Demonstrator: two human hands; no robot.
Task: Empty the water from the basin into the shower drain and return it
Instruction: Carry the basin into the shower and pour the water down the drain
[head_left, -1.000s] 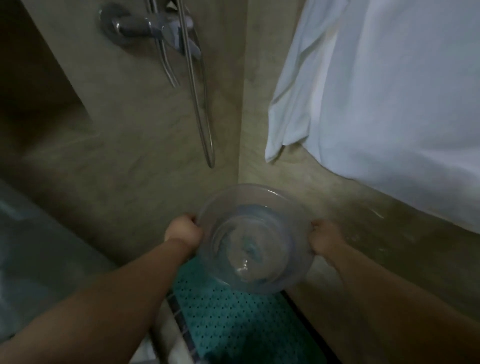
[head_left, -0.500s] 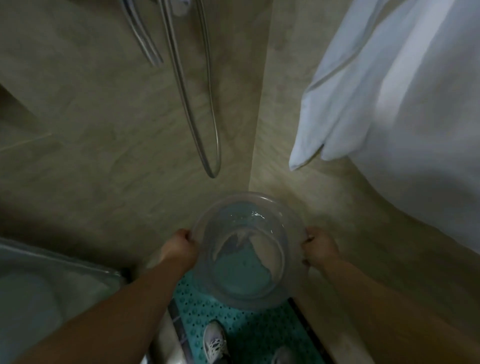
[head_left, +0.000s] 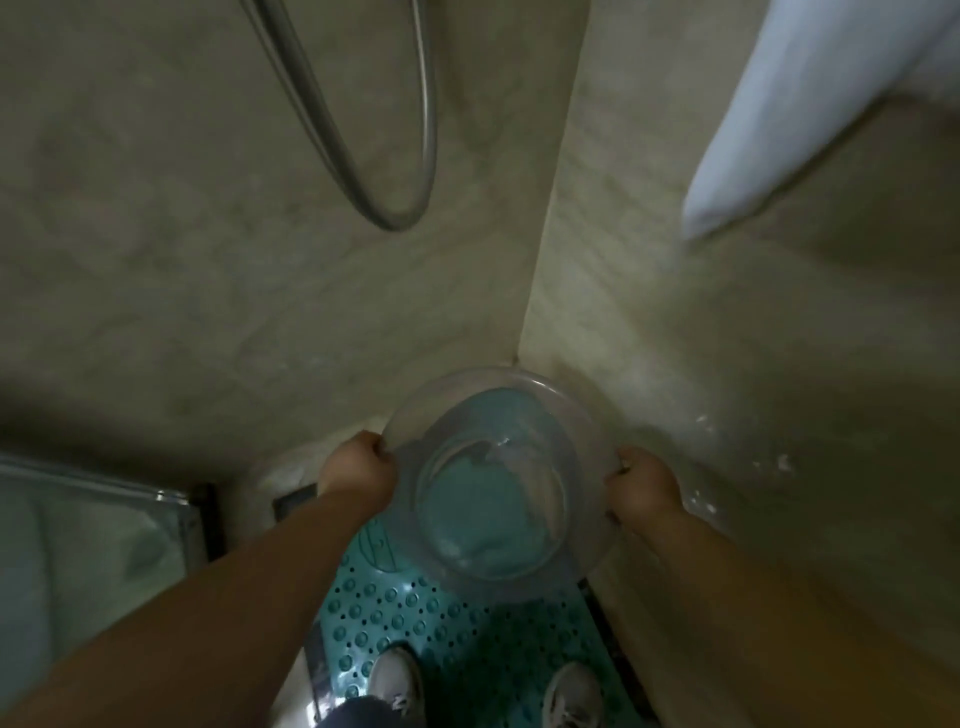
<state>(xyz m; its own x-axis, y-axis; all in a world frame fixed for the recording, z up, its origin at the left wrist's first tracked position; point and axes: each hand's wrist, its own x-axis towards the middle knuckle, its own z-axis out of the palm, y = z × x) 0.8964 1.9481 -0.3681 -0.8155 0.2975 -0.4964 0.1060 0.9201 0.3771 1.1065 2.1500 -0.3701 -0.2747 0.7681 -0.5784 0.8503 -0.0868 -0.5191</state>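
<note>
A clear round plastic basin (head_left: 493, 410) with some water in its bottom hangs in front of me, above a teal studded shower mat (head_left: 467, 654). My left hand (head_left: 356, 470) grips its left rim. My right hand (head_left: 641, 488) grips its right rim. The basin is near the corner of two beige tiled walls and looks roughly level. No drain shows in this view.
A looped metal shower hose (head_left: 410, 208) hangs on the wall above. A white towel (head_left: 810, 104) hangs at the upper right. A glass shower door (head_left: 93, 530) with a metal frame stands at the left. My two grey shoes (head_left: 397, 680) stand on the mat.
The view has tilted down and moved closer to the corner. The basin, held in both hands, has sunk lower over the mat, and my shoes have come into sight.
</note>
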